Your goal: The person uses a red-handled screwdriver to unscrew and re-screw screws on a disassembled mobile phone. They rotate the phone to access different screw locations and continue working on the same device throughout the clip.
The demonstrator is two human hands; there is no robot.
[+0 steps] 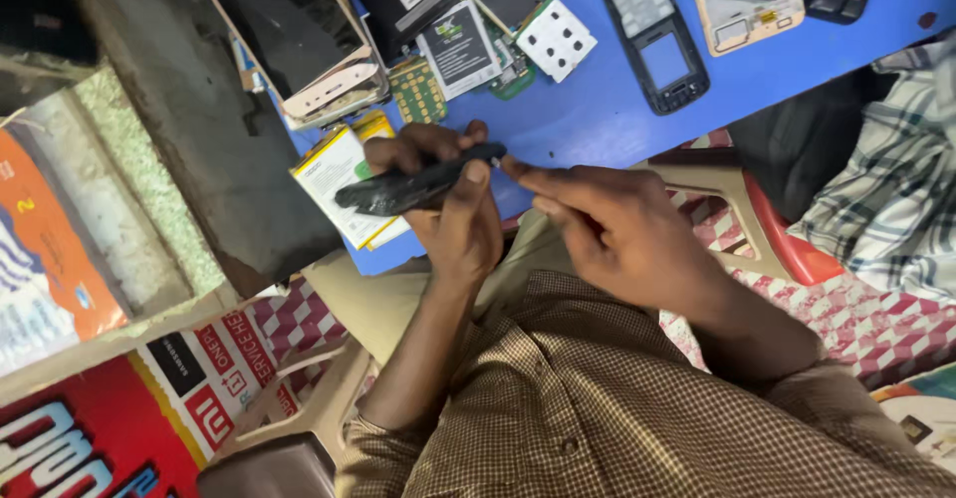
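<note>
Fingers first: our left hand [453, 204] is wrapped around a black phone [418, 184], thumb pressed along its near edge and fingertips curled over the far side, so the phone lies tilted, its long axis running from about 8 o'clock to 2 o'clock. Our right hand [607, 224] comes in from 4 o'clock with its fingers pinched together, the tip of the forefinger touching the phone's end at 2 o'clock; whether it holds some small part or tool there we cannot tell.

The phone is held above the near edge of the blue table [588, 110], just in front of us. As far as we can judge, the work on it is in the middle: it looks closed or nearly so on the side we see, and the pinch at its end suggests a cover or small piece is being worked at, not yet finished.

On the table at 12 o'clock lie stripped pieces: a handset frame [657, 40] with its keypad opening bare, a white keypad [558, 38], a green circuit board [418, 92] and a battery [460, 50]. At 9 o'clock of the phone, a yellow-edged battery [339, 169] sits just beside our left hand. Another person's checked sleeve [896, 179] shows at 3 o'clock.
</note>
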